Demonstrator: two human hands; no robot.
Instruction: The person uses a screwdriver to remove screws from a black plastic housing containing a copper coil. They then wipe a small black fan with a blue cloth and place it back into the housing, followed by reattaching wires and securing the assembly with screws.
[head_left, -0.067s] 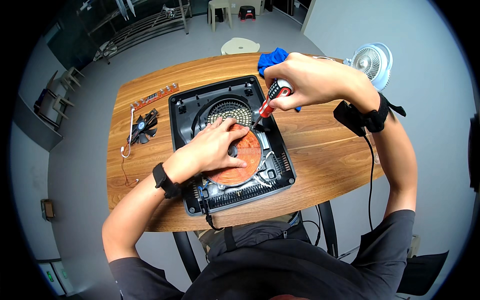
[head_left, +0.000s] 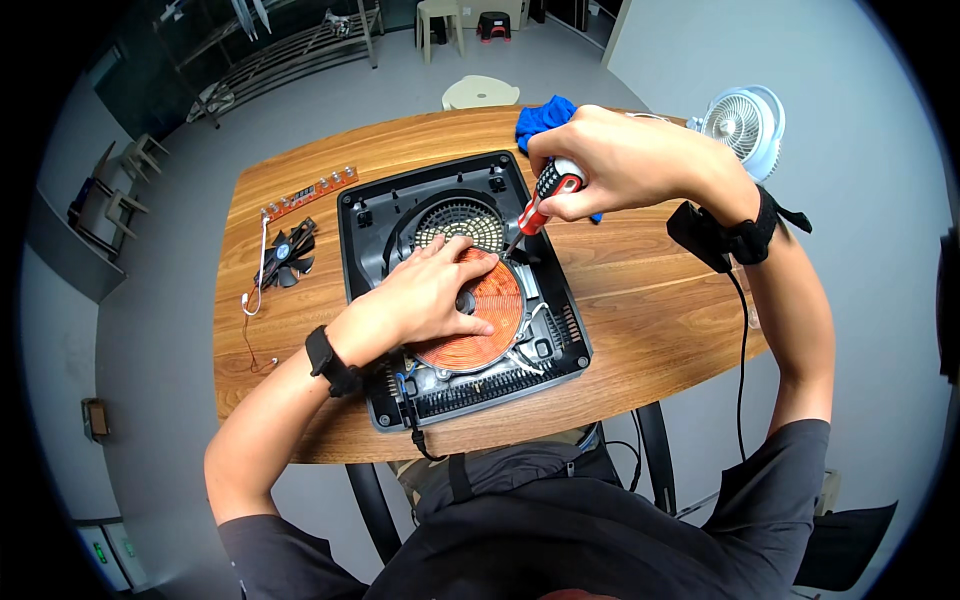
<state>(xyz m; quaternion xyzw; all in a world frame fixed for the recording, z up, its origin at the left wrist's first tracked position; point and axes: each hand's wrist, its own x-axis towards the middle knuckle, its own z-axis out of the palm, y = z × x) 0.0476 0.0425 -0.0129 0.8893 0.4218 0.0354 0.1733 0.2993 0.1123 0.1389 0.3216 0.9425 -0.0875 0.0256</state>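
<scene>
An opened induction cooker's black housing [head_left: 378, 268] lies on the wooden table, with a round copper coil [head_left: 495, 310] in its near half. Across the coil's left side rests my left hand [head_left: 430, 290], fingers spread and pressing flat on it. My right hand [head_left: 610, 165] is wrapped round the red, black and white handle of a screwdriver [head_left: 533, 217]. The screwdriver leans, its tip reaching down to the coil's upper right edge close to my left fingertips. Whether a screw sits under the tip is too small to tell. Beyond the coil shows a round vent grille [head_left: 460, 220].
Left of the housing lie a black cooling fan [head_left: 288, 255] with thin wires and an orange circuit board strip [head_left: 310, 193]. A blue cloth [head_left: 545, 120] sits at the far edge, and a light blue fan [head_left: 740, 125] at the far right. A black cord [head_left: 420, 440] leaves the housing's near side.
</scene>
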